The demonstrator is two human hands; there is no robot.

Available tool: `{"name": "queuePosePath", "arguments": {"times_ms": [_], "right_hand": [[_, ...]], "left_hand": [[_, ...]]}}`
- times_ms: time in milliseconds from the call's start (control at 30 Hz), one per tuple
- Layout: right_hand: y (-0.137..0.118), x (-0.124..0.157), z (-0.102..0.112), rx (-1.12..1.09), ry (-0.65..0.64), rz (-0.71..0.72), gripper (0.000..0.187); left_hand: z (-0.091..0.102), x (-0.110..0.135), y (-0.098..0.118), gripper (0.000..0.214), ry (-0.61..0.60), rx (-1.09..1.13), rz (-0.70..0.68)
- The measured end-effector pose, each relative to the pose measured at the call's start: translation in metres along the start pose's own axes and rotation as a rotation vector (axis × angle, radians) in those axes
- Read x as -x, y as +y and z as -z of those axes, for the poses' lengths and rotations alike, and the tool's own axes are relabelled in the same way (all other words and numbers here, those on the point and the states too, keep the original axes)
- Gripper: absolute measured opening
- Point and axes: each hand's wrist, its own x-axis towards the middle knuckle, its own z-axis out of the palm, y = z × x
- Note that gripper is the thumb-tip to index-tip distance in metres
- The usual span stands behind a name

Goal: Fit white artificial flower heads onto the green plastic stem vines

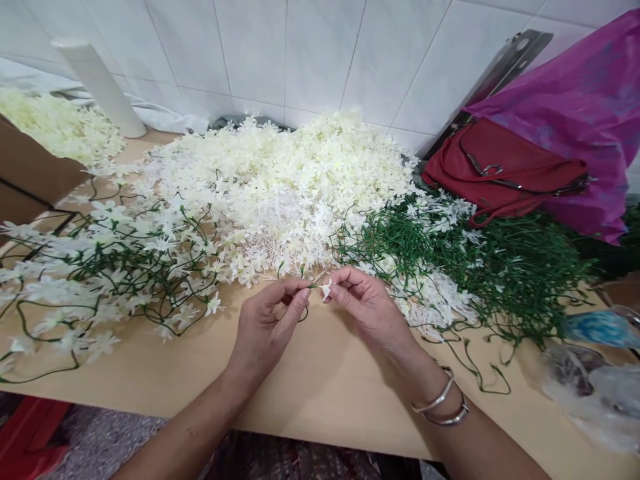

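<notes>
Near the middle of the table, my left hand [273, 327] pinches a thin green artificial flower stem [313, 286] between thumb and forefinger. Facing it, my right hand [367, 310] grips a small white artificial flower [326, 290] by its petals. Flower and stem tip meet in the short gap between my fingertips; whether they are joined I cannot tell. Behind both hands spreads a big heap of loose white and cream blossoms [280, 180]. Bare green stems [520, 273] lie piled to the right. Flowers on green stems [140, 267] form a tangled bunch at the left.
A red handbag [515, 160] and a purple plastic bag [575, 100] stand at the back right. Clear plastic bags [595, 387] lie at the right edge. A cardboard box [35, 170] and a white roll [100, 87] are at the left, before a tiled wall [320, 53].
</notes>
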Motion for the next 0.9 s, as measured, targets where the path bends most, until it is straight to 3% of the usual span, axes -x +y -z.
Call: {"name": "queuePosePath", "arguments": {"times_ms": [567,733,900], "right_hand": [[-0.0074,0.0012,-0.0013,0.025,-0.041,-0.048,0.032],[-0.0078,0.0012,0.0003,0.006,-0.055,-0.072,0.029],[-0.0055,0.0004,0.0020,-0.011,-0.088,-0.096,0.029]], "left_hand": [[0.0024,-0.0007,0.0053,0.011,-0.023,-0.142,-0.103],[0.0027,-0.0019,0.0034,0.012,-0.058,-0.161,-0.087],[0.0014,-0.0006,-0.0020,0.016,-0.155,-0.032,0.014]]}}
